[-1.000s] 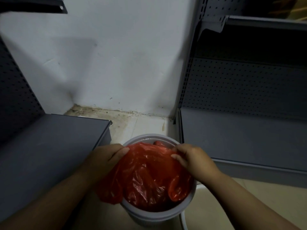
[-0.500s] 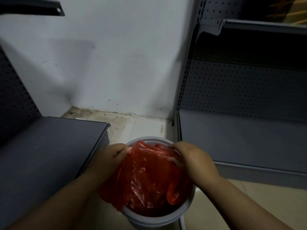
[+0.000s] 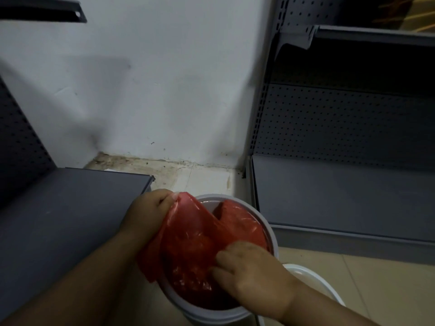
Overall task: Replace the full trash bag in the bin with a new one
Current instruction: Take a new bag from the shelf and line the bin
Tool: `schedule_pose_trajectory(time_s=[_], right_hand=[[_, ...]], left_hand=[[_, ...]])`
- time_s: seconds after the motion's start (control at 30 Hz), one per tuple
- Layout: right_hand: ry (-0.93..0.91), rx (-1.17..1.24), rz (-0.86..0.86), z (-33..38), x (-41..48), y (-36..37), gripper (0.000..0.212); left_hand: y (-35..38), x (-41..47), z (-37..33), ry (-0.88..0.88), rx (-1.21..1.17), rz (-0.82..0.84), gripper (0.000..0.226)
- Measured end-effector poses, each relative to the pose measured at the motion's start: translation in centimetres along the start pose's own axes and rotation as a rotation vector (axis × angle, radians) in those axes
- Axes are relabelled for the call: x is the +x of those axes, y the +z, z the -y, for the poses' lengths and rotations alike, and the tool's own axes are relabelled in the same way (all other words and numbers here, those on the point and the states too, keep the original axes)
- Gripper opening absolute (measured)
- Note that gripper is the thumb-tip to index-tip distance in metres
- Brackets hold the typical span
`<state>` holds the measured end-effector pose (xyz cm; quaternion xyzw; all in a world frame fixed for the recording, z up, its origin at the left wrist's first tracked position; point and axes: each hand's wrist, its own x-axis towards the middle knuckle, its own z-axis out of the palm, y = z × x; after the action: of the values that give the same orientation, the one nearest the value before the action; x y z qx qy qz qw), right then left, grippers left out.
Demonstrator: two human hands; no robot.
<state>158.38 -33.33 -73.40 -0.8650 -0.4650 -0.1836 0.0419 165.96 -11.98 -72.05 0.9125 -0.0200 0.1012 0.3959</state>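
A round grey bin (image 3: 267, 225) stands on the floor in a corner between two shelf units. A red plastic trash bag (image 3: 195, 241) lies crumpled inside it, with part of it draped over the left rim. My left hand (image 3: 149, 214) pinches the bag's edge at the bin's far-left rim. My right hand (image 3: 251, 269) is at the near side of the bin, fingers closed on the bag's film over the opening. What lies inside the bag is hidden.
A grey metal shelf (image 3: 66, 220) juts in close on the left, and another shelf unit (image 3: 341, 194) with a pegboard back stands right. A white wall (image 3: 153, 90) is behind. A white round rim (image 3: 313, 276) shows on the floor right of the bin.
My right hand moved from the bin's far-right rim down to the near side of the bag. My left hand drew the bag's edge up at the far left, exposing the bin's far inner wall.
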Motion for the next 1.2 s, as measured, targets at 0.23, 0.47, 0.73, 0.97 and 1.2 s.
schedule_pose_trajectory(time_s=[0.23, 0.47, 0.73, 0.97, 1.2], right_hand=[[-0.09, 0.122, 0.477, 1.1, -1.8, -1.8, 0.015], [0.52, 0.065, 0.624, 1.6, 1.1, -3.0, 0.063], [0.743, -0.042, 0.675, -0.8, 1.1, -1.4, 0.082], [0.797, -0.191, 0.759, -2.9, 0.6, -0.5, 0.063], [0.862, -0.143, 0.69, -4.6, -0.1, -1.1, 0.061]], left_hand=[[1.1, 1.2, -0.3, -0.038, 0.101, -0.113, 0.033], [1.6, 0.4, -2.1, 0.061, 0.208, -0.115, 0.036], [1.1, 0.1, -1.3, 0.089, 0.268, -0.086, 0.033], [1.1, 0.3, -1.1, 0.051, 0.29, -0.097, 0.031], [0.8, 1.0, 0.3, -0.033, 0.28, -0.176, 0.032]])
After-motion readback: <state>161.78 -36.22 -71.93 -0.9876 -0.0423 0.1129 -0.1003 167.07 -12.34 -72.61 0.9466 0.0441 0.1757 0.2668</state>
